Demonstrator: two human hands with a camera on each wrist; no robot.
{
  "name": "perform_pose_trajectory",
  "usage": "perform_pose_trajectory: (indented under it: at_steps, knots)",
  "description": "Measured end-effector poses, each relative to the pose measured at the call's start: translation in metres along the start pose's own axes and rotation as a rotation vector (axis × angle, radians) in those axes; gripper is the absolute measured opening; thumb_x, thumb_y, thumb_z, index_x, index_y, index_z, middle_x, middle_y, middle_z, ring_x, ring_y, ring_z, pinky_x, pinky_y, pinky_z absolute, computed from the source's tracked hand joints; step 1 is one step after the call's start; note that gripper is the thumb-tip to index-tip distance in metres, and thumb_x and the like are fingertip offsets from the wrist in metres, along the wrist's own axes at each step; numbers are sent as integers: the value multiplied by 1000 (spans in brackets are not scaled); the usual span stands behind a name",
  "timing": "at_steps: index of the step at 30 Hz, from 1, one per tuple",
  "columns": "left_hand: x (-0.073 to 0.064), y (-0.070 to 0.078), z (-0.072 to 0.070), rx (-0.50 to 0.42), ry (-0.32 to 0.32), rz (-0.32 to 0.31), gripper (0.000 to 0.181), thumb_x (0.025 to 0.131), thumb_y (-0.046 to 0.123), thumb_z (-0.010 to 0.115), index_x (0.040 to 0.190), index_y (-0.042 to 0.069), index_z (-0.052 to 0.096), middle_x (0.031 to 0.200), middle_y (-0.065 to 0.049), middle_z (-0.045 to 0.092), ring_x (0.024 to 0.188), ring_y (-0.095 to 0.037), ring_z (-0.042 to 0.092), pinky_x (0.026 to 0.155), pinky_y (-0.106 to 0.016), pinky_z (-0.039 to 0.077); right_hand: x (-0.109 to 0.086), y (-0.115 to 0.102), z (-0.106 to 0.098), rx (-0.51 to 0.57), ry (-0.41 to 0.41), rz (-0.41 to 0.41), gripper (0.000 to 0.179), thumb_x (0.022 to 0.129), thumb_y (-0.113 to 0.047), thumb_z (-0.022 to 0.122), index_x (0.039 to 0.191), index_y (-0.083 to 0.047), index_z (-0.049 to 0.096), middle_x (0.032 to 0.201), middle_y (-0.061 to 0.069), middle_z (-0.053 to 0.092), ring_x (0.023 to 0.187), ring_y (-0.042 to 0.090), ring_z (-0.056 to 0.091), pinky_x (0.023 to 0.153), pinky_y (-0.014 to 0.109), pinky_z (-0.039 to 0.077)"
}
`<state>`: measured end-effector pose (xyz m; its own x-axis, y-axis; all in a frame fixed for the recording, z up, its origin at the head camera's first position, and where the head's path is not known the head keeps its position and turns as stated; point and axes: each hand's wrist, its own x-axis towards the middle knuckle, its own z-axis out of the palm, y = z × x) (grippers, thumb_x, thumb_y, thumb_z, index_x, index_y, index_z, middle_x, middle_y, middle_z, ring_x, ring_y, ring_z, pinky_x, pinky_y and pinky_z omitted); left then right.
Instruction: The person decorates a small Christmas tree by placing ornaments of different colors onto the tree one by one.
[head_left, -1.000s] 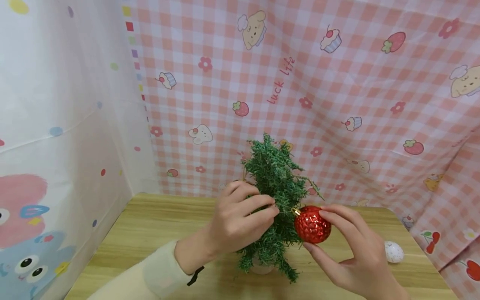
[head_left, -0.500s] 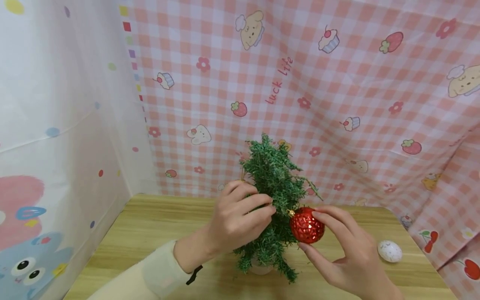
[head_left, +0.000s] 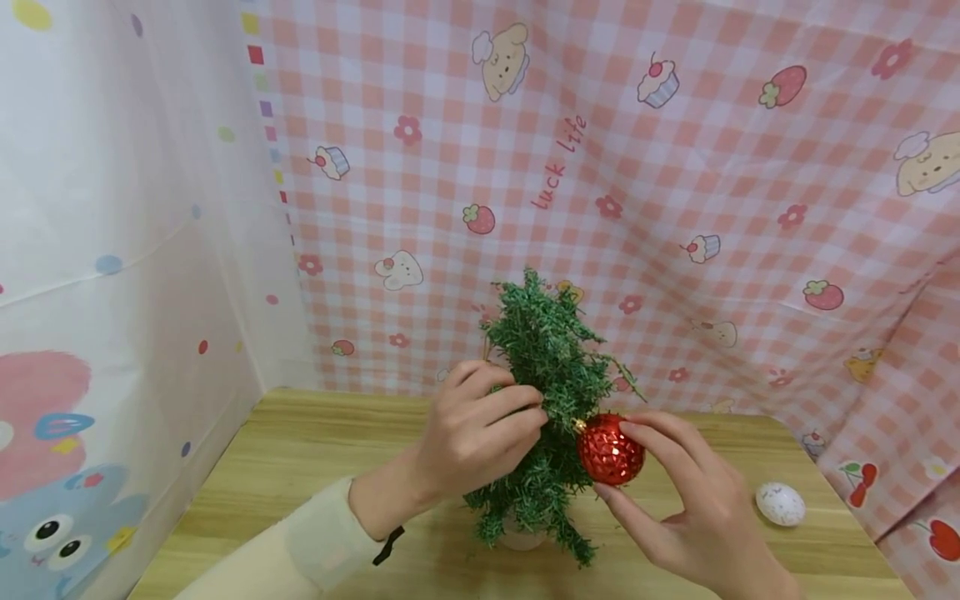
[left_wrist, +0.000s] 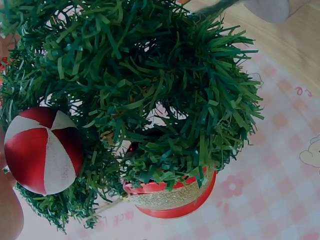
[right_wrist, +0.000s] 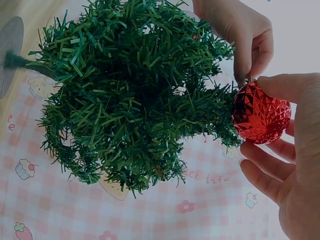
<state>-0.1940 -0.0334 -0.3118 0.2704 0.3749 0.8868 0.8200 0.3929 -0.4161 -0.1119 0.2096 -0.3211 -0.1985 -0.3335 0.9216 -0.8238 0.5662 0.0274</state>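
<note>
A small artificial Christmas tree (head_left: 551, 358) stands upright between both hands. At its right side my right hand (head_left: 697, 492) holds a faceted red bauble (head_left: 611, 450) between thumb and fingers, its gold cap turned toward the branches. My left hand (head_left: 480, 425) is in front of the foliage, thumb and forefinger pinching the bauble's thin hanging string, now mostly hidden by fingers and greenery. The right wrist view shows the left fingertips right at the cap. In the left wrist view a red-and-white striped bauble (left_wrist: 44, 150) and a red ornament with a glittery gold band (left_wrist: 172, 200) hang among the branches.
A white speckled egg-shaped ornament (head_left: 780, 504) lies on the wooden table (head_left: 300, 442) at the right. The tree's pale round base (head_left: 522, 537) sits near the table's front. A pink checked cloth (head_left: 420, 183) hangs behind, and a white printed cloth (head_left: 150, 250) closes off the left side.
My right hand has moved the red bauble slightly left, closer to the tree, and the string seen earlier between cap and left fingers is no longer visible. My left hand has shifted slightly left.
</note>
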Motion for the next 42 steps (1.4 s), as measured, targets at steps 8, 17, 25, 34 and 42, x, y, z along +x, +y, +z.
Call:
perform_pose_trajectory:
  at_steps: [8,17,25,34,42]
  knots:
    - [1,-4,2,27,-39,5,14,93,10,71,86,15,82,93,1,79,81,-20,68,79,-36,51,-3,4,3,-36,1,39,58,99,-46,68,115,9,71,109,22,70,83,24,69,80,15,55]
    - [-2,-4,4,12,-42,28,16,95,10,71,85,15,82,92,1,79,81,-20,68,79,-34,53,-11,9,7,-18,-21,73,57,99,-46,67,115,8,70,111,21,69,86,20,68,81,13,54]
    - [-2,-3,3,-11,-72,41,16,95,9,70,86,15,82,93,0,79,80,-19,68,77,-32,53,-22,6,12,58,-90,93,59,98,-47,70,120,7,68,112,16,68,93,19,68,86,16,54]
    - [-5,3,0,-38,-124,20,14,95,11,70,89,15,81,96,-1,79,84,-20,68,79,-34,54,-30,4,18,47,-117,110,60,96,-53,71,120,1,71,110,10,72,97,23,67,92,18,50]
    - [-2,3,-2,-38,-102,-2,21,93,8,64,82,17,80,92,-1,77,83,-21,67,80,-35,54,-27,2,18,25,-95,90,59,94,-54,73,116,0,73,103,8,73,88,22,68,75,28,55]
